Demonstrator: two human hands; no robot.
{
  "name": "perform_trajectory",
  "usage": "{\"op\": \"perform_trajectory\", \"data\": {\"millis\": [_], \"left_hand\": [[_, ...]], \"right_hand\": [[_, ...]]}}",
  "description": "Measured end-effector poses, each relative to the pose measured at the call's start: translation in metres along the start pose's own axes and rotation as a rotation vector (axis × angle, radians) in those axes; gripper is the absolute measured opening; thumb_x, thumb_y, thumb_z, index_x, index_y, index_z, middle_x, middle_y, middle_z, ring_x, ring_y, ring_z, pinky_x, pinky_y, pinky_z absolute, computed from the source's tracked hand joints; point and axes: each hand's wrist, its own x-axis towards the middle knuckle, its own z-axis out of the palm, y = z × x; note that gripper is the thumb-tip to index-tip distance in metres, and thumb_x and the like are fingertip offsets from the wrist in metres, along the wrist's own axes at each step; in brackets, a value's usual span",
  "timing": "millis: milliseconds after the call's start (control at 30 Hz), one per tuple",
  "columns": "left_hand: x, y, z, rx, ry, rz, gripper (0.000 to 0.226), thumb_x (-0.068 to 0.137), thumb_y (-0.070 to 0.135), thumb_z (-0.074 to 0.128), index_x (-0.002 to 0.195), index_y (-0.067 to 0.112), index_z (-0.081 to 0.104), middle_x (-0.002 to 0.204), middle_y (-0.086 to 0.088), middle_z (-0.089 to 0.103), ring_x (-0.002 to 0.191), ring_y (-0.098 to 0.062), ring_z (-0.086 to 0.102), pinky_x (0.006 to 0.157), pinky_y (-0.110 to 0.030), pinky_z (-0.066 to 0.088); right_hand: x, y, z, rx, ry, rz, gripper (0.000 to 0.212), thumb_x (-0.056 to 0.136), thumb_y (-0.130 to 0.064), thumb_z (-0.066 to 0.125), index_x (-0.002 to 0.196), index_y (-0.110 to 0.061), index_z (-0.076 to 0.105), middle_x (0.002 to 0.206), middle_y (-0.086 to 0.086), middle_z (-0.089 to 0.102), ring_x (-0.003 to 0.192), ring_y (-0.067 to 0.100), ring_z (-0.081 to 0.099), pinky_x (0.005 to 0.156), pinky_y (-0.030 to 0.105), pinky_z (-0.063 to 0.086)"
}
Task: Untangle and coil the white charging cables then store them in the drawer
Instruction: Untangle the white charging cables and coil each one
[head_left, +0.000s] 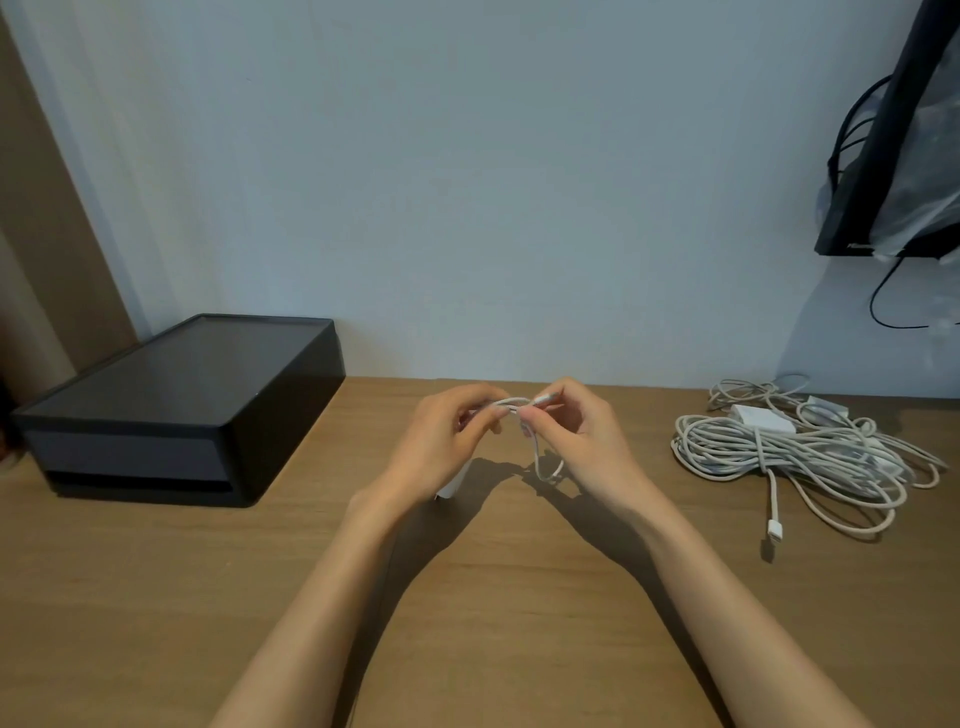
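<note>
White charging cable, pinched by left hand and right hand, seems mid-coil; next, finish loops, then nine-o'clock drawer.

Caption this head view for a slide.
Left hand and right hand pinch a thin white cable between black drawer box and tangled white cable pile.

Two bare forearms reach in from near edge, angled toward each other, meeting at scene middle. Left hand: back facing up, fingers curled, thumb and forefinger pinching white cable. Right hand: just beside left, fingertips almost touching left's, thumb and forefinger pinching same cable, remaining fingers loosely curled. Wrists about level, both bent slightly inward.
</note>
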Motion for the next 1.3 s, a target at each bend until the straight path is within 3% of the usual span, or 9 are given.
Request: {"op": "perform_trajectory", "data": {"millis": [133,300,467,633,767,900,1033,1100,1300], "left_hand": [[0.001,0.003,0.004,-0.166,0.049,-0.093,0.007,0.090,0.016,0.061,0.094,0.014,0.067,0.082,0.007,0.070,0.082,-0.003,0.064,0.072,-0.024,0.048],[0.002,0.003,0.008,-0.187,0.033,-0.149,0.013,0.091,0.007,0.058,0.090,0.016,0.066,0.075,0.005,0.064,0.076,-0.011,0.060,0.066,-0.020,0.042],[0.002,0.004,0.000,-0.182,-0.081,-0.211,0.015,0.096,0.009,0.048,0.099,0.004,0.062,0.076,0.002,0.055,0.067,-0.001,0.049,0.063,-0.011,0.039],[0.002,0.001,-0.003,-0.109,-0.198,-0.284,0.034,0.101,0.023,0.040,0.102,-0.006,0.057,0.081,-0.008,0.051,0.073,-0.015,0.044,0.065,-0.020,0.035],[0.002,0.001,-0.001,-0.089,-0.205,-0.334,0.026,0.101,0.028,0.038,0.088,0.012,0.054,0.076,0.000,0.047,0.067,-0.011,0.040,0.062,-0.021,0.034],[0.003,-0.004,0.001,-0.038,-0.139,-0.323,0.022,0.100,0.026,0.039,0.083,0.018,0.051,0.074,0.003,0.048,0.066,-0.010,0.042,0.063,-0.024,0.035],[0.003,-0.003,0.005,-0.025,-0.098,-0.317,0.018,0.100,0.025,0.040,0.089,0.014,0.050,0.074,0.006,0.049,0.063,-0.006,0.042,0.060,-0.021,0.036],[0.003,-0.003,0.005,-0.037,-0.105,-0.315,0.018,0.100,0.027,0.041,0.087,0.016,0.049,0.074,0.005,0.048,0.061,-0.007,0.040,0.058,-0.021,0.035],[-0.001,0.003,0.000,-0.228,-0.131,-0.302,0.021,0.098,0.030,0.044,0.107,0.011,0.044,0.071,0.003,0.045,0.058,-0.007,0.037,0.058,-0.022,0.035]], "right_hand": [[0.000,0.001,0.000,0.063,0.085,0.020,0.013,0.084,-0.015,0.072,0.081,-0.014,0.059,0.082,0.005,0.067,0.068,0.012,0.062,0.061,0.021,0.048],[-0.001,0.000,0.001,0.061,0.068,0.026,0.012,0.085,-0.015,0.070,0.085,-0.018,0.059,0.089,0.006,0.068,0.061,0.014,0.061,0.060,0.024,0.051],[-0.001,-0.003,-0.007,0.074,-0.054,0.098,0.024,0.088,-0.016,0.067,0.109,-0.018,0.055,0.094,0.004,0.069,0.073,0.016,0.068,0.074,0.031,0.056],[-0.002,0.002,-0.005,-0.329,-0.064,0.032,0.014,0.087,-0.022,0.069,0.100,-0.024,0.069,0.094,-0.012,0.070,0.088,0.000,0.064,0.075,0.016,0.050],[-0.002,0.004,-0.004,-0.289,-0.105,0.047,0.017,0.092,-0.023,0.062,0.104,-0.024,0.074,0.090,-0.011,0.073,0.086,0.001,0.065,0.081,0.028,0.055],[-0.002,0.000,-0.006,-0.065,-0.260,0.149,0.025,0.095,-0.032,0.056,0.116,-0.029,0.069,0.108,-0.011,0.071,0.100,0.005,0.066,0.095,0.033,0.051],[-0.007,-0.003,0.001,-0.250,-0.259,0.102,0.038,0.081,-0.035,0.073,0.118,-0.034,0.063,0.104,-0.013,0.069,0.095,0.002,0.063,0.083,0.020,0.050],[-0.007,-0.001,0.005,-0.345,-0.172,0.045,0.029,0.086,-0.027,0.068,0.115,-0.027,0.064,0.100,-0.011,0.069,0.089,0.005,0.063,0.078,0.025,0.052],[-0.003,-0.008,-0.007,0.068,-0.197,0.178,0.018,0.095,-0.004,0.053,0.108,-0.014,0.060,0.091,0.007,0.074,0.072,0.019,0.071,0.068,0.025,0.056]]}}
